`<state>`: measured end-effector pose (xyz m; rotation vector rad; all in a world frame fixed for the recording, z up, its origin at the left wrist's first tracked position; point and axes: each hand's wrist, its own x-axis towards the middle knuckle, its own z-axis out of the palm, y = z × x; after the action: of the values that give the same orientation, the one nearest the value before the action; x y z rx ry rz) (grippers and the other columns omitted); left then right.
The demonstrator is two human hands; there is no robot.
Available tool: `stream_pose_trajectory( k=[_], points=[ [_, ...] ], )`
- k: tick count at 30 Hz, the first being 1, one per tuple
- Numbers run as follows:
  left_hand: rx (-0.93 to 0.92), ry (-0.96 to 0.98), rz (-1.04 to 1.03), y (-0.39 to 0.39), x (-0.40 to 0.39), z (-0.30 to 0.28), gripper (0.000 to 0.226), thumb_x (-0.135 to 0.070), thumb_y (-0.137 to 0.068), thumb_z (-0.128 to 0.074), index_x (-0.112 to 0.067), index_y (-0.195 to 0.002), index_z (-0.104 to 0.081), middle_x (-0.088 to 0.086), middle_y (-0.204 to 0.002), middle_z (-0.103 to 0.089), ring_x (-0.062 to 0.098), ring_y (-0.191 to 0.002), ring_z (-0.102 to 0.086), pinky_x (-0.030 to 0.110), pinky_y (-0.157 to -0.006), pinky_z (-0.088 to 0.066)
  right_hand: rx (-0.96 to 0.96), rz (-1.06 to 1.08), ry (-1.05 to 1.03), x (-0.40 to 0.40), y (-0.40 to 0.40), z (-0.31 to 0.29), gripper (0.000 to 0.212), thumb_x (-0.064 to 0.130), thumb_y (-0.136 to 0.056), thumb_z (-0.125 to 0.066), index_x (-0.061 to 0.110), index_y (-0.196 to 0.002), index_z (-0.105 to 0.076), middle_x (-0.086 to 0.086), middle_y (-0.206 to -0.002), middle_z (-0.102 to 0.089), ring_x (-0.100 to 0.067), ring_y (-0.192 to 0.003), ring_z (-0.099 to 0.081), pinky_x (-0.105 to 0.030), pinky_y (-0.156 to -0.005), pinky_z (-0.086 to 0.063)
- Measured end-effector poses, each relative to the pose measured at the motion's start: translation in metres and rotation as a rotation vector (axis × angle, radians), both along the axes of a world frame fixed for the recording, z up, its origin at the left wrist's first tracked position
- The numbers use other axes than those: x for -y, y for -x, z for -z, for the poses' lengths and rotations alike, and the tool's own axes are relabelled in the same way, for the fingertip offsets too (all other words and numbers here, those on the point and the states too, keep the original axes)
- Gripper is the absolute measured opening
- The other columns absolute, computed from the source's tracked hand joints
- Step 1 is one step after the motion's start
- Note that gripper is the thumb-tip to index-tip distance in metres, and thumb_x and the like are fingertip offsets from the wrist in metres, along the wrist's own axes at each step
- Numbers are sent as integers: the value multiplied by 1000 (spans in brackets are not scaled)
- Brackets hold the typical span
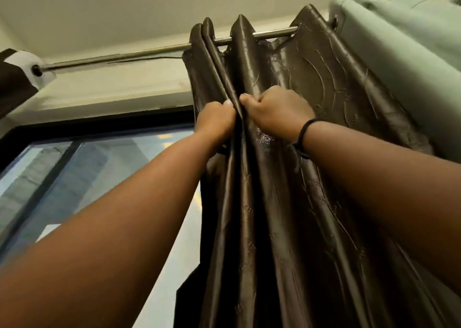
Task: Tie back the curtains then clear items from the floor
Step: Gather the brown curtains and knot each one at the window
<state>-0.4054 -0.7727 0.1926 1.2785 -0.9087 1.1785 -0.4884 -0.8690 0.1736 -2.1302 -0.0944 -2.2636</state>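
A fold of the brown curtain is pinched by the left hand and the right hand, each grip curled tight on the cloth, the two nearly touching across one pleat. A black band is worn on the right wrist. Above the grip, the curtain hangs gathered from a metal rod. Right of the grip, a pale green curtain is seen; left and below, the window.
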Motion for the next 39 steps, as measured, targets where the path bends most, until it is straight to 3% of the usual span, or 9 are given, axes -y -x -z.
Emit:
stream_pose_trajectory(
  k=[4,7,10,13,18,25,29,35,39],
  points=[
    [-119,3,82,8,-4,6,91,-79,-70,-48,-13,-132,-46,9,-118,-57,33,-99,-59,32,-55,-46,46,108,-128,20,1,7,93,79,-70,-49,15,-136,-37,-14,-138,-43,-33,-118,-51,-39,-83,-46],
    [-66,-42,-208,4,-19,5,72,-60,-68,-61,-11,-120,-52,8,-106,-63,26,-86,-62,28,-52,-44,-133,-4,-151,15,-5,8,91,81,-60,-56,11,-117,-54,-9,-109,-63,-28,-96,-62,-30,-63,-47],
    [1,-58,-460,-2,-40,7,42,-39,-74,-56,-12,-106,-55,8,-96,-61,24,-78,-57,28,-53,-37,-91,15,-87,6,-11,10,47,60,-73,-61,15,-85,-54,0,-74,-55,-25,-77,-58,-27,-54,-39],
    [18,-36,-548,-10,-66,15,40,-35,-79,-55,-10,-111,-52,11,-97,-57,28,-85,-53,32,-64,-38,-80,4,-76,-6,-16,10,14,20,-79,-54,17,-69,-44,-2,-70,-49,-26,-77,-56,-30,-57,-40],
    [34,-81,-635,-27,-101,28,41,-45,-81,-57,-19,-111,-46,6,-104,-57,26,-91,-54,34,-72,-41,-14,15,-127,-27,-31,1,16,7,-81,-49,13,-67,-45,-5,-70,-50,-28,-76,-56,-31,-58,-40],
    [132,-237,-347,-50,-133,41,93,-41,-76,-71,-24,-145,-12,12,-132,-56,30,-114,-58,38,-98,-45,-106,-15,-48,-105,-59,-16,8,13,-87,-49,12,-79,-52,-8,-89,-58,-29,-83,-56,-31,-67,-42],
    [177,-231,-266,-58,-156,45,98,-35,-78,-62,-28,-149,5,12,-125,-60,31,-104,-61,40,-89,-50,-135,-73,116,-176,-73,-29,24,21,-91,-48,11,-103,-65,-11,-108,-65,-28,-97,-60,-29,-72,-40],
    [128,-87,7,-86,-193,46,91,-30,-65,-58,-44,-139,-6,10,-122,-60,30,-102,-63,49,-93,-50,-272,-48,195,-226,-89,-23,28,22,-84,-46,14,-100,-68,-11,-111,-66,-30,-102,-59,-44,-97,-44],
    [112,-114,115,-92,-197,47,57,-41,-71,-56,-45,-125,-37,0,-118,-63,23,-105,-61,50,-95,-48,-495,-28,168,-218,-72,-8,30,15,-96,-44,7,-118,-63,-7,-115,-66,-21,-96,-64,-33,-83,-54]
  ],
)
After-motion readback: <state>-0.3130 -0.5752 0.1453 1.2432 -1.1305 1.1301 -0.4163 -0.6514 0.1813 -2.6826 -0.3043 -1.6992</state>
